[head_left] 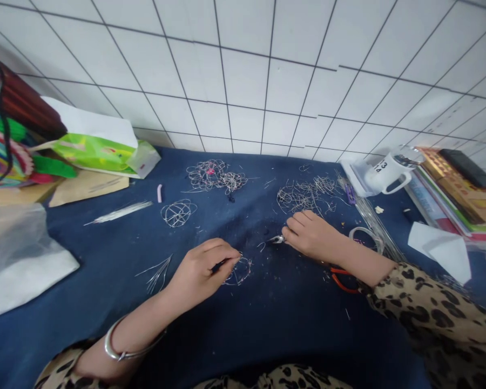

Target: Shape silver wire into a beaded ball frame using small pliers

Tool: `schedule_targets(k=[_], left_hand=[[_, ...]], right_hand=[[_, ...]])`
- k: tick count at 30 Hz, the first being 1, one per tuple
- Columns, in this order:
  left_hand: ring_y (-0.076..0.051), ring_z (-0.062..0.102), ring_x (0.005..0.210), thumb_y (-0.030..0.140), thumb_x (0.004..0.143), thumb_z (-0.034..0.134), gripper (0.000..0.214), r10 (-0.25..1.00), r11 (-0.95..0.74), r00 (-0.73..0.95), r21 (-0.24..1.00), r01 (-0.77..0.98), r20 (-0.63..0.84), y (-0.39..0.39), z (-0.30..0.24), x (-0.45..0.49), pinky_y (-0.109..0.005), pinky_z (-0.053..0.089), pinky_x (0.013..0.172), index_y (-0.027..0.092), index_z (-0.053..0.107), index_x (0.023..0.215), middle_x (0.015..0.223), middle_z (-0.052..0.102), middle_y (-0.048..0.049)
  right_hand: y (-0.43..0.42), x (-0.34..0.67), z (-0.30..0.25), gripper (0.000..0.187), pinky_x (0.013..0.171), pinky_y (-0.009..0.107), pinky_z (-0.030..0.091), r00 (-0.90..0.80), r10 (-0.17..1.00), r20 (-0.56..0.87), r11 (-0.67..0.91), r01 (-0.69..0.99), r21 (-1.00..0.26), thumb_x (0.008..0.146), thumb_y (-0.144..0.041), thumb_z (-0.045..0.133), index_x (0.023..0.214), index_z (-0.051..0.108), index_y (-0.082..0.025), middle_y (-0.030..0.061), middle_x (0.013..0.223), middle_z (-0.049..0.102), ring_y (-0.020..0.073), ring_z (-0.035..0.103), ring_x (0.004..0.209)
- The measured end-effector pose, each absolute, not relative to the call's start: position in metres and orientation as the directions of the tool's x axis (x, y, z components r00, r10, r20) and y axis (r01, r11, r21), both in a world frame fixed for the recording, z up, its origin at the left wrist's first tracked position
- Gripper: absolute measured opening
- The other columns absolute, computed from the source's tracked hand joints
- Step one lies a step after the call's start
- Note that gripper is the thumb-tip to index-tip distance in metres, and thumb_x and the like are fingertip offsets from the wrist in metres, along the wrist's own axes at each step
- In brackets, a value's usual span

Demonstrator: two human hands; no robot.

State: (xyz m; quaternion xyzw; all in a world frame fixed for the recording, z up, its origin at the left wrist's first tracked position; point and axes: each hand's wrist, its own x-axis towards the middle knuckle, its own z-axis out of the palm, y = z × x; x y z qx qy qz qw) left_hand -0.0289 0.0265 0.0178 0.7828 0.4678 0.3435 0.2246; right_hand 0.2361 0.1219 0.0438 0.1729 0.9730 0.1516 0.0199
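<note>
My left hand (204, 270) pinches the edge of a small round wire frame (243, 273) between thumb and fingertips. The frame has a web of thin wires across it and hangs low over the dark blue cloth. My right hand (311, 235) is closed around a pair of pliers (276, 239), whose metal jaws point left. A short bent piece of wire (261, 246) is by the jaw tips. Orange handles (342, 282) show under my right wrist; whether they belong to the pliers I cannot tell.
Beyond my hands lie tangled wire heaps (305, 194), (216, 177) and another wire frame (179, 213). Straight wires (378, 229), a tape roll (366, 237) and a white mug (392, 170) are at right. A green packet (97, 154) and plastic bag (20, 265) occupy the left.
</note>
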Motion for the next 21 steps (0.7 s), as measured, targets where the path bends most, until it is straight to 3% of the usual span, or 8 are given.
schedule_targets(k=[13,21], left_hand=[[-0.013,0.057,0.072,0.013,0.083,0.052,0.012,0.901,-0.43,0.322,0.695,0.576,0.291,0.027,0.017,-0.028,-0.024,0.045,0.065,0.015,0.064,0.085,0.078,0.061,-0.005],[-0.013,0.056,0.072,0.012,0.082,0.053,0.012,0.897,-0.44,0.324,0.688,0.577,0.302,0.027,0.018,-0.029,-0.024,0.044,0.065,0.015,0.064,0.085,0.078,0.061,-0.0046]], right_hand=[[0.135,0.238,0.031,0.025,0.075,0.037,0.032,-0.995,0.076,0.07,0.872,0.1,0.479,0.089,-0.015,0.035,0.108,0.052,-0.012,0.011,0.1,0.054,0.0202,0.046,0.089],[0.135,0.237,0.042,0.024,0.067,0.033,0.03,-0.984,0.179,-0.008,0.928,0.166,0.334,0.09,-0.014,0.034,0.102,0.055,-0.014,0.0073,0.083,0.056,0.0169,0.045,0.075]])
